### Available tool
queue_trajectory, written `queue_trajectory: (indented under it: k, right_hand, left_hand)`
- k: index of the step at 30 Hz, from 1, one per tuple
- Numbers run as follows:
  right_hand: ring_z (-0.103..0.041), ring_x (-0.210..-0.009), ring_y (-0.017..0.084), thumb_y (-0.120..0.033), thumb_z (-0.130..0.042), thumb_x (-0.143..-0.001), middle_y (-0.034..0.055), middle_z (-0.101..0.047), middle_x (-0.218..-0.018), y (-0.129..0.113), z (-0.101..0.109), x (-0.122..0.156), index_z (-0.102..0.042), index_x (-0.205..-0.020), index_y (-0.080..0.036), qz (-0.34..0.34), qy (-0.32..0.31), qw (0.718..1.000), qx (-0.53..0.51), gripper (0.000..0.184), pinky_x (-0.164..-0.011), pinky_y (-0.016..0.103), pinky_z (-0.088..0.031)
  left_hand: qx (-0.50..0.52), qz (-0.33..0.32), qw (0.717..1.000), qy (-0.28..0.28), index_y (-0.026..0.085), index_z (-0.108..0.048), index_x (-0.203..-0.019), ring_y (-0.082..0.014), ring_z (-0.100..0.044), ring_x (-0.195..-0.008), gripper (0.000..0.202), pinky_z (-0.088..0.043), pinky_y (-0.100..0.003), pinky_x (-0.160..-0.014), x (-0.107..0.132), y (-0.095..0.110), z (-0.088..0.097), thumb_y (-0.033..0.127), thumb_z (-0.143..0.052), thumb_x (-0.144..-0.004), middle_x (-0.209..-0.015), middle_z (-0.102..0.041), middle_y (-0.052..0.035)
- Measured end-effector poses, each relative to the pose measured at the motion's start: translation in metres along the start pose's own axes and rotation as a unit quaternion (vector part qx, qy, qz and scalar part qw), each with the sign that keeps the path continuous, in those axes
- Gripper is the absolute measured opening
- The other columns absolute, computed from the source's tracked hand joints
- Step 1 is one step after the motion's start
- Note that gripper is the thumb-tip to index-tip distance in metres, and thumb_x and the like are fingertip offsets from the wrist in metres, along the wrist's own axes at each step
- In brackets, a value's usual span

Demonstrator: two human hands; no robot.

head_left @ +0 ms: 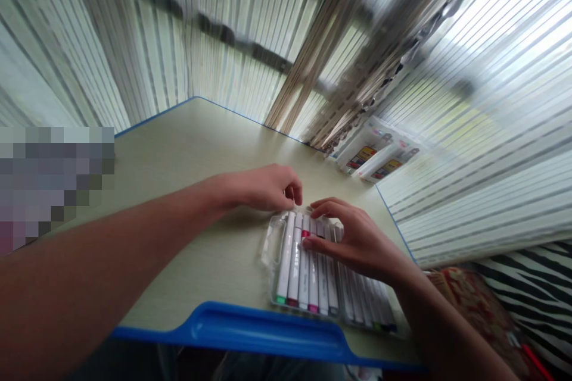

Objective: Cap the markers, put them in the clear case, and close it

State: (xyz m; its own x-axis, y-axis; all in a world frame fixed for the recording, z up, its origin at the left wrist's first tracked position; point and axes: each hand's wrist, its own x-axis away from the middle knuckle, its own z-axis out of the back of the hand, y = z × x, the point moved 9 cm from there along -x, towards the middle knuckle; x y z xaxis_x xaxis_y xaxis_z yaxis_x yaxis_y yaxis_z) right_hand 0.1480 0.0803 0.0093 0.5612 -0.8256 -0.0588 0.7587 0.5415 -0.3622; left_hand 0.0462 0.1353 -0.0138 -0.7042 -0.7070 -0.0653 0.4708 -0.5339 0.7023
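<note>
A clear plastic case (273, 239) full of several white markers (295, 268) with coloured caps lies near the front edge of a pale desk (192, 149). My left hand (263, 187) rests at the far end of the case with its fingers curled down onto the marker tips. My right hand (353, 238) lies across the markers, fingers bent and pressing on them, thumb near a red cap. Whether either hand has a marker pinched is hidden by the fingers.
The desk has a blue rim with a blue handle moulding (250, 327) at the front. Two packaged marker sets (378, 158) lie at the far right corner. Striped curtains hang behind and to the right. Zebra-patterned cloth (531, 292) is at lower right.
</note>
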Motion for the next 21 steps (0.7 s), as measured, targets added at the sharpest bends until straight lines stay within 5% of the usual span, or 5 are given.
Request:
queue_trajectory:
  k: [4, 11, 21]
  right_hand:
    - [-0.061, -0.097, 0.021, -0.043, -0.07, -0.078, 0.0057, -0.064, -0.106, -0.003, 0.001, 0.001, -0.062, -0.097, -0.022, 0.008, 0.003, 1.0, -0.001, 0.03, -0.088, 0.037, -0.046]
    - [-0.06, -0.102, 0.021, -0.041, -0.069, -0.08, 0.0062, -0.063, -0.112, -0.003, -0.001, 0.0, -0.063, -0.097, -0.021, 0.015, 0.011, 1.0, -0.008, 0.026, -0.092, 0.035, -0.045]
    - [-0.061, -0.101, 0.022, -0.038, -0.054, -0.092, 0.0093, -0.065, -0.108, -0.006, 0.003, -0.002, -0.066, -0.089, -0.02, 0.013, 0.016, 0.999, -0.031, 0.022, -0.087, 0.035, -0.047]
  left_hand:
    - [0.009, -0.009, 1.0, -0.012, 0.016, -0.073, -0.09, -0.0114, -0.061, -0.064, 0.025, -0.041, -0.018, -0.056, 0.001, 0.0, -0.002, 0.017, -0.058, -0.07, -0.075, -0.071, -0.0015]
    - [-0.028, -0.023, 0.998, 0.046, 0.016, -0.073, -0.078, -0.0116, -0.059, -0.061, 0.024, -0.038, -0.02, -0.054, -0.001, 0.005, -0.001, 0.035, -0.059, -0.078, -0.067, -0.069, -0.0023]
    - [-0.064, -0.066, 0.995, 0.042, 0.016, -0.074, -0.078, -0.0106, -0.055, -0.057, 0.02, -0.034, -0.021, -0.053, 0.002, 0.015, 0.0, 0.031, -0.06, -0.081, -0.065, -0.067, -0.0022]
